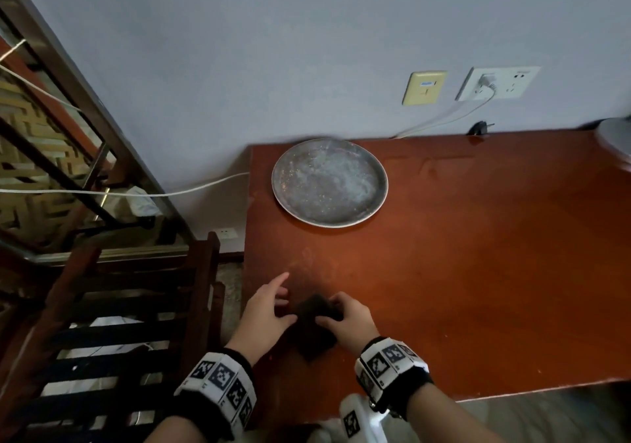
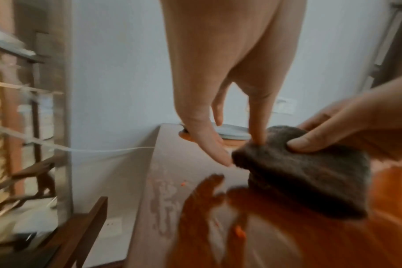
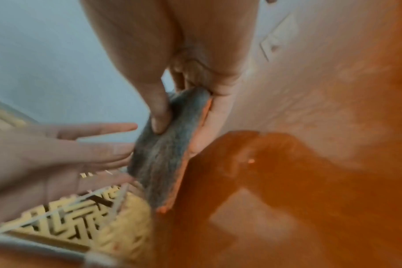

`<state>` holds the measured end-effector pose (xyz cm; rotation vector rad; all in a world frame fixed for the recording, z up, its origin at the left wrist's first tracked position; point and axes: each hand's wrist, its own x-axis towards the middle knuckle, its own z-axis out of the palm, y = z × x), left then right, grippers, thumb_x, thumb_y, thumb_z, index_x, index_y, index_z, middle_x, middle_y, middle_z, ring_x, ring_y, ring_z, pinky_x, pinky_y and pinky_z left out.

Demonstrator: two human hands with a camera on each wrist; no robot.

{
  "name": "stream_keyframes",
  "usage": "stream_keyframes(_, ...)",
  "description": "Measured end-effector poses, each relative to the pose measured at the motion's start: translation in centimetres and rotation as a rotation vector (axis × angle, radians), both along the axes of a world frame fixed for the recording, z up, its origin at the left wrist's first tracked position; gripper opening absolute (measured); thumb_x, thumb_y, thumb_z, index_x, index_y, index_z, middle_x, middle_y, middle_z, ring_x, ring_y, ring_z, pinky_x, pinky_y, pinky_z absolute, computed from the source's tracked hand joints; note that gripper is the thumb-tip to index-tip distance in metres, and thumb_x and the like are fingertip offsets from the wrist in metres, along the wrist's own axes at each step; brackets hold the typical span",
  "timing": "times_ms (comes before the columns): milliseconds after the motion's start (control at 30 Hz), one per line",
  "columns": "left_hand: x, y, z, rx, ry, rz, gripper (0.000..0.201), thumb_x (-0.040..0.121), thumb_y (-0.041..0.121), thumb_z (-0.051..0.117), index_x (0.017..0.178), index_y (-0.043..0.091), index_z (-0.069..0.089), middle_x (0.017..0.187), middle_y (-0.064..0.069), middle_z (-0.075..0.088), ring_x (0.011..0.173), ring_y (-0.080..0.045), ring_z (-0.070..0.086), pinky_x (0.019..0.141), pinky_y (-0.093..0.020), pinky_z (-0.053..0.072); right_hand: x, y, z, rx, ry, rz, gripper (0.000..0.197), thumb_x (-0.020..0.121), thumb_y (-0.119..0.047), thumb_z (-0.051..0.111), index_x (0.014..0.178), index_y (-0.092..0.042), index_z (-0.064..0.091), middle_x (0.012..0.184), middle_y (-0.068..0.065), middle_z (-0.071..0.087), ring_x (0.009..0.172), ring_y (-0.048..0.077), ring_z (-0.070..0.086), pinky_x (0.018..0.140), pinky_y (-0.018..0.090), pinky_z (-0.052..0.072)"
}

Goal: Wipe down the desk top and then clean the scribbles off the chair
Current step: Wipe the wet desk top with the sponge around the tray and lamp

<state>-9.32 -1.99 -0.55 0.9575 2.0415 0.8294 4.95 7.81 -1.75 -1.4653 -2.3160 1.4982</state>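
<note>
While the head view shows only a dark sponge (image 1: 316,323) between both hands near the bench's (image 1: 478,272) front left corner, the right wrist view reveals its orange underside. Right hand (image 1: 351,321) pinches it, thumb on top, fingers beneath. Left hand (image 1: 264,313) is spread, one fingertip touching the sponge. A grey plate (image 1: 330,182) sits near the wall; a chair (image 1: 136,306) stands left.

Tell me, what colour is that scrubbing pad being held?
Dark grey on top, with a thin orange layer along its edge; the scrubbing pad shows best in the right wrist view.
</note>
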Motion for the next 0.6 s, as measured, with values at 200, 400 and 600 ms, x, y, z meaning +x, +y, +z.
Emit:
stream_keyframes(200,4.4,-0.2,-0.7,-0.01,0.527,-0.315,0.05,0.095,0.035,0.048,0.143,0.025,0.034,0.142,0.009,0.035,0.133,-0.008,0.031,0.106,-0.019,0.028,2.5,-0.5,0.5,0.467,-0.269,0.238,0.062,0.091,-0.022,0.054,0.145,-0.019,0.024,0.144,0.004,0.032,0.13,0.023,0.035,0.102,0.031,0.039)
stream_keyframes(400,6.9,-0.2,-1.8,-0.188,0.634,-0.396,0.065,0.095,0.036,0.049,0.15,0.016,0.02,0.154,0.001,0.02,0.143,-0.015,0.017,0.115,-0.025,0.019,3.1,-2.9,-0.5,0.448,-0.25,0.53,0.067,0.094,-0.007,0.046,0.151,-0.013,0.01,0.158,0.002,0.002,0.145,0.019,0.005,0.115,0.032,0.024)
stream_keyframes(600,9.1,0.6,-1.1,-0.136,0.653,-0.498,0.04,0.086,0.028,0.063,0.125,0.019,0.06,0.123,0.004,0.052,0.115,-0.015,0.049,0.089,-0.022,0.047,5.6,-3.3,-1.6,0.619,-0.22,0.392,0.039,0.045,-0.027,0.079,0.083,-0.021,0.076,0.091,-0.006,0.073,0.08,0.009,0.071,0.059,0.014,0.053)
